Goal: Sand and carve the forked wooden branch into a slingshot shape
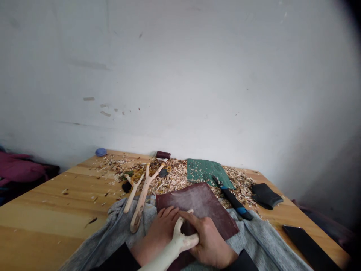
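My right hand (210, 241) is closed around one prong of a peeled forked stick (175, 246), its index finger stretched along toward the tip of the other prong. Under the fork lies a dark red sheet that looks like sandpaper (220, 218), dusted pale in the middle. My left hand (162, 233) rests on the sheet's near left part, fingers stretched out and flat, beside the stick. The stick's handle points down toward me, between my forearms. Grey cloth (101, 233) is spread beneath the sheet.
Two more peeled forked sticks, a larger one (143, 199) and a smaller one (132, 194), lie left. Wood shavings (175, 177) cover the table's back around a green sheet (204, 171). A black-and-blue handled tool (234, 201), a black folded piece (265, 195) and a phone (310, 246) lie right.
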